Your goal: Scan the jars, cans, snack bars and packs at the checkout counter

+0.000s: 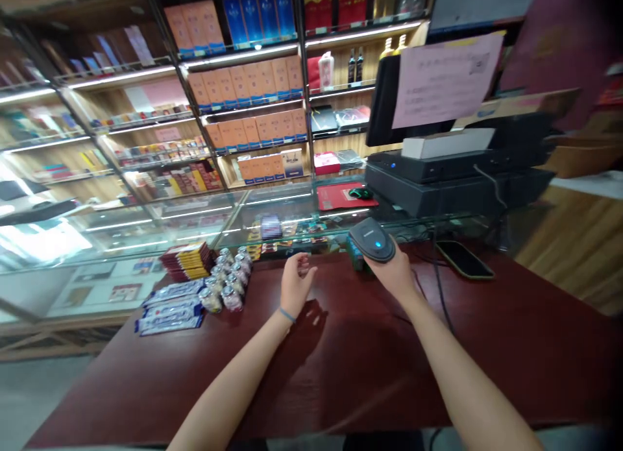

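My right hand (396,276) grips a black barcode scanner (372,239) with a small blue light on top. Just left of and partly under the scanner's head is a dark green and blue pack (357,259), mostly hidden. My left hand (296,283) hovers over the reddish-brown counter (311,373), its fingers loosely curled, thumb apart, and nothing in it. To its left stand several small clear jars (232,294) with silvery lids. Beside them lie blue-and-white packets (170,307) and a stack of red-and-yellow boxes (185,261).
A phone (464,259) lies at the counter's right, near black cables (440,295). Behind the counter is a glass display case (272,201) carrying a mouse (360,193) on a red mat. A monitor (382,100) with a taped paper stands at right. Stocked shelves (243,107) line the wall.
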A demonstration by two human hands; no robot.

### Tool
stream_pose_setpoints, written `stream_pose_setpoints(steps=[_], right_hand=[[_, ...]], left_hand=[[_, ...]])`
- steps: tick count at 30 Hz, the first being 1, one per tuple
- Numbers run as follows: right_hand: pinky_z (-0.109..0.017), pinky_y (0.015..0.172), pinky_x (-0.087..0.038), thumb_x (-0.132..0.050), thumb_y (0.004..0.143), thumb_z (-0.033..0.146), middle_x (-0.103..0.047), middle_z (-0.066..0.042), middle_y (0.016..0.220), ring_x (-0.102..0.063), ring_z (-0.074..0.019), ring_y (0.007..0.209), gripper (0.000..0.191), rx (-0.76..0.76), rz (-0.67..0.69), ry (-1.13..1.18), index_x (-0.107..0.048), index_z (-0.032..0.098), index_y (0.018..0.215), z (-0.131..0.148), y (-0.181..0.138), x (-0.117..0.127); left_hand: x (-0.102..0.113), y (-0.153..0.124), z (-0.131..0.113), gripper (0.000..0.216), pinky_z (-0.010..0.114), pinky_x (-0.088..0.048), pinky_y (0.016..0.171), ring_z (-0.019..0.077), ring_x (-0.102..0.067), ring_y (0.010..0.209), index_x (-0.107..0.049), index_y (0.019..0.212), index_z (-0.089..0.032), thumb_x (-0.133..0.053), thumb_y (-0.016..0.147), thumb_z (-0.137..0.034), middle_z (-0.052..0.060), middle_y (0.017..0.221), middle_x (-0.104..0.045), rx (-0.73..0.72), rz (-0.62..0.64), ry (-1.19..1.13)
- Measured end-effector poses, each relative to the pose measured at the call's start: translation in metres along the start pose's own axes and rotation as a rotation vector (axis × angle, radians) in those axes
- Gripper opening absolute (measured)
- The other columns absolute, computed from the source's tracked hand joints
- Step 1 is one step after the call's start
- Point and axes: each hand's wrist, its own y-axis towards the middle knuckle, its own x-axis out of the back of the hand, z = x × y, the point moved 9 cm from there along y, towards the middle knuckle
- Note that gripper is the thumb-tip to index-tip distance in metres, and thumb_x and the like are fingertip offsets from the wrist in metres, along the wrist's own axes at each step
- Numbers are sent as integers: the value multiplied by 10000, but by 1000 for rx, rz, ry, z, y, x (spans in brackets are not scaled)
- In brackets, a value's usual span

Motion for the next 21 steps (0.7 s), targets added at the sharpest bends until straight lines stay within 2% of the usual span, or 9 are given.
stream_pose_setpoints(steps=[7,9,11,13,15,18,21], right_hand=[[-412,818,-558,-675,752,418,-746,-176,1043,-710,-331,1013,494,67,103,64,-614,163,1171,37,-25,-42],[-395,801,-559,-666,759,414,-751,-162,1013,-716,-323,992,429,82,160,61,-618,181,1117,48,-34,-55],[-371,754,-561,-659,762,409,-759,-133,955,-732,-308,917,375,87,237,55,-611,204,1072,57,-43,-68],[-354,724,-560,-659,756,404,-763,-112,928,-739,-295,863,377,103,307,57,-595,216,1076,66,-54,-80],[-349,720,-561,-662,746,399,-766,-103,930,-742,-291,844,418,130,360,63,-575,217,1112,74,-66,-89],[-329,690,-557,-655,740,370,-767,-82,897,-749,-287,812,425,181,424,48,-558,228,1128,83,-83,-100],[-293,605,-532,-640,729,323,-761,-56,826,-755,-285,754,371,251,490,5,-566,246,1085,89,-96,-108]], left_hand=[[154,-31,-13,323,303,-547,786,186,-628,942,-623,1135,-235,-720,837,-314,63,1030,-622,-65,-267,188],[189,-42,-11,308,299,-543,777,184,-623,937,-621,1130,-229,-704,852,-330,62,1035,-621,-74,-344,246],[214,-52,-4,314,304,-544,790,185,-619,949,-612,1139,-223,-694,860,-339,66,1057,-614,-78,-416,289],[229,-61,3,342,323,-548,821,192,-615,975,-593,1171,-215,-686,866,-336,74,1088,-600,-84,-463,332],[233,-66,9,405,351,-550,852,206,-605,1013,-563,1223,-207,-694,859,-327,86,1126,-582,-96,-466,398],[225,-70,11,573,413,-531,924,244,-568,1114,-477,1341,-206,-722,831,-294,117,1223,-540,-123,-398,534],[209,-72,9,719,498,-437,1069,292,-473,1274,-388,1425,-220,-744,801,-235,145,1337,-464,-151,-277,655]])
